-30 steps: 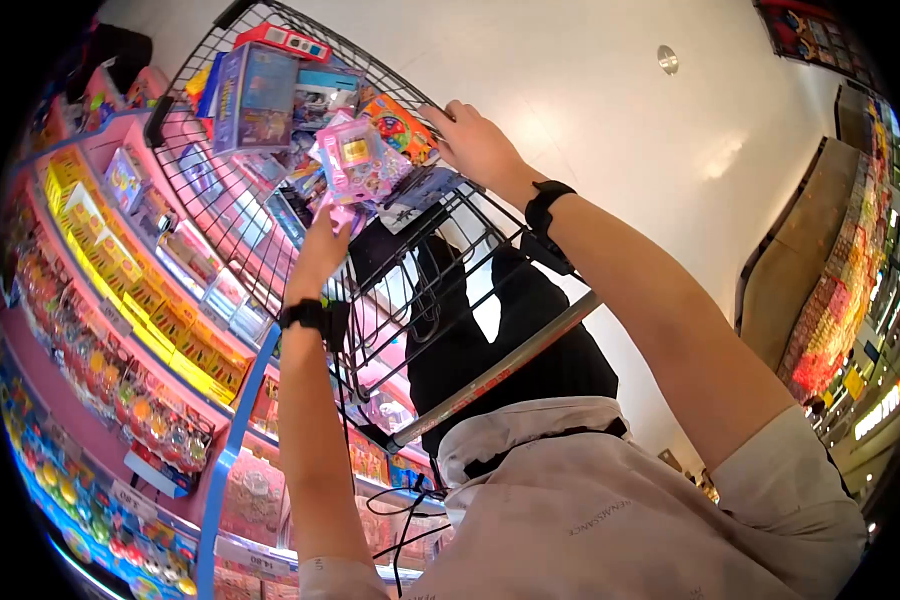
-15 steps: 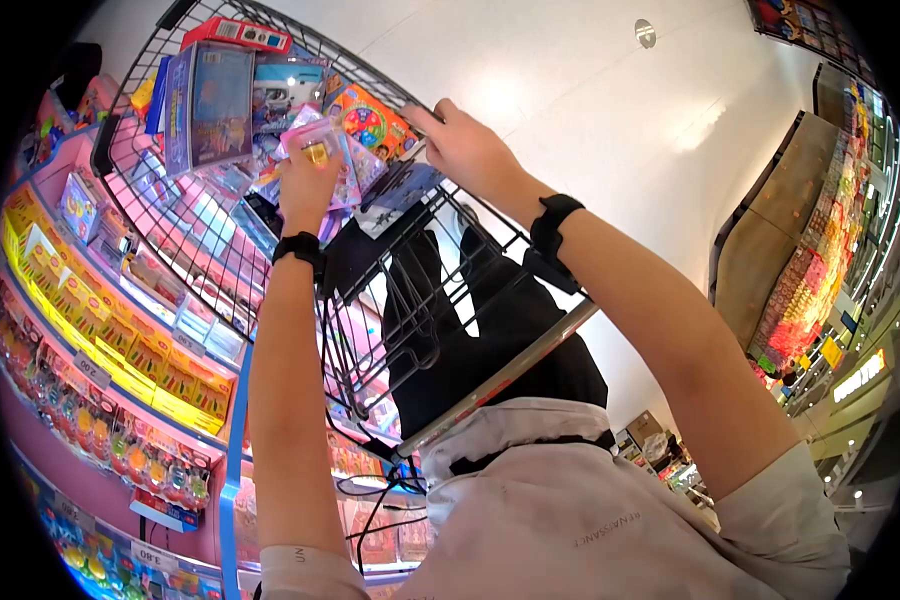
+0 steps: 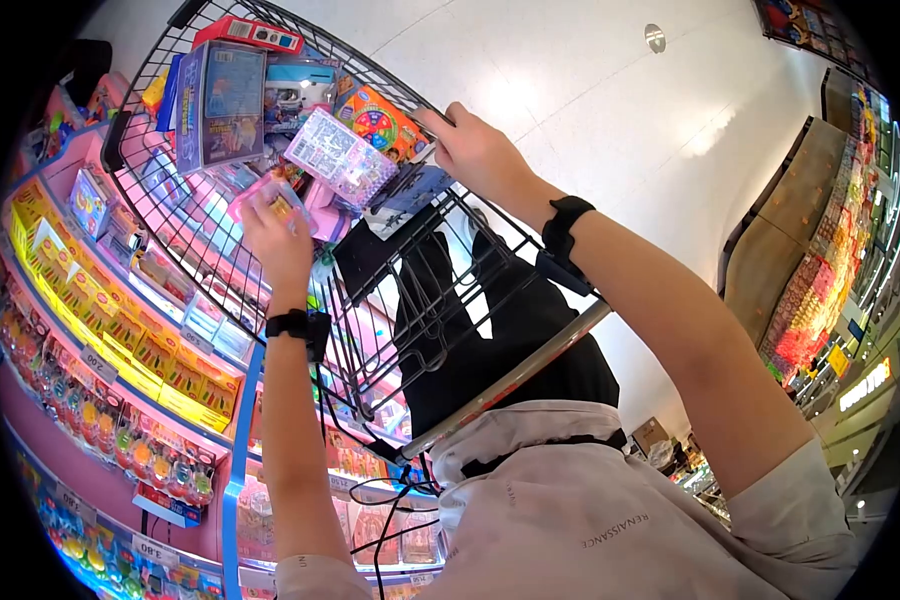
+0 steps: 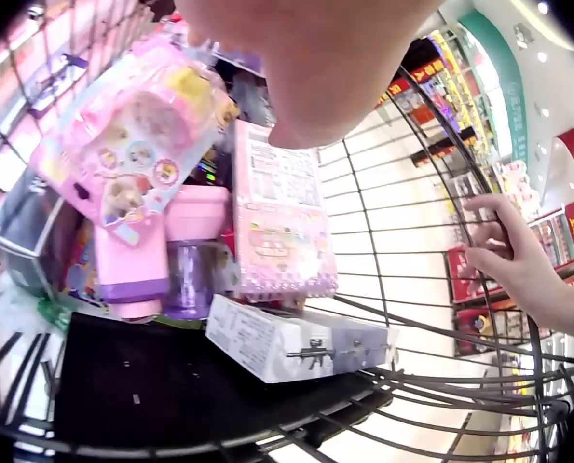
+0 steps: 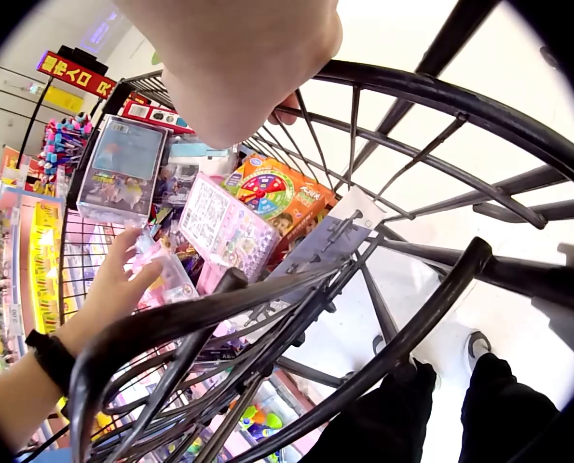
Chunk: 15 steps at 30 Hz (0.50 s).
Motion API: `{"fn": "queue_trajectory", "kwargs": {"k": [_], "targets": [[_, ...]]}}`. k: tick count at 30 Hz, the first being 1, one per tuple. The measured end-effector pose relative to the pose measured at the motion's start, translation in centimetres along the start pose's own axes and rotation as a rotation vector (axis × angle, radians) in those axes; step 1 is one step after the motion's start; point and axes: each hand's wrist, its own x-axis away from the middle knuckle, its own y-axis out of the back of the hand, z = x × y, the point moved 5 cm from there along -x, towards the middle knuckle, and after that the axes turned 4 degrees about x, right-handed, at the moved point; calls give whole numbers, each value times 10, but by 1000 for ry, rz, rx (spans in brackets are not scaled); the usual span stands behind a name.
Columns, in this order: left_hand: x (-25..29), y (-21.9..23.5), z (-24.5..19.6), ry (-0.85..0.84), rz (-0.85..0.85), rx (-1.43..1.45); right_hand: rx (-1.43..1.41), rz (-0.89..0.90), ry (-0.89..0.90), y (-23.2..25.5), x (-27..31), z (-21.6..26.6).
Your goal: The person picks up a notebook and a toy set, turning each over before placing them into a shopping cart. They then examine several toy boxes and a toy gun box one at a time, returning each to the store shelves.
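Observation:
My left hand [image 3: 278, 245] pinches a pink blister-pack toy [image 4: 137, 135] over the shopping cart's basket. Below that pack lies a pink and purple plastic toy [image 4: 133, 260]. Beside it, a pink-purple box [image 3: 340, 157] lies with its white printed panel up. My right hand [image 3: 482, 150] grips the side rim of the black wire cart [image 5: 432, 92], fingers curled over the wire. Next to this hand are an orange box with a colour wheel [image 3: 378, 122] and a grey-white box with a gun picture [image 4: 297, 342].
A large purple box [image 3: 220, 105] and a red box [image 3: 250, 34] fill the cart's far end. Shelves with yellow boxes [image 3: 120, 330] line the left side. The cart handle [image 3: 510, 380] crosses before my waist. White floor [image 3: 590, 130] stretches to the right.
My left hand reached onto the pile, took up the pink blister pack and drew it left. The pink-purple box beneath now shows. My right hand has stayed on the rim.

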Motion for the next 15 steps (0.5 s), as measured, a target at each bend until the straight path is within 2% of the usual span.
{"fn": "queue_trajectory", "kwargs": {"k": [2,5,8,9,12,13,15], "targets": [[-17,-14,-33,-100,138,166,3,-10,10,1,0,0],[-40,-55,-53,24,198,64,8,-6,9,1,2,-1],[-51,-105,-52,490,254,185,10,-7,13,1,2,-1],[-58,-110,-58,676,392,179,12,-7,14,1,3,-1],[-62,-132,-64,685,336,-2,34,2,19,0,4,-2],[-58,-131,-64,741,359,133,44,5,19,0,5,-2],[-50,-134,-57,614,316,223,41,8,8,0,5,-3]]}}
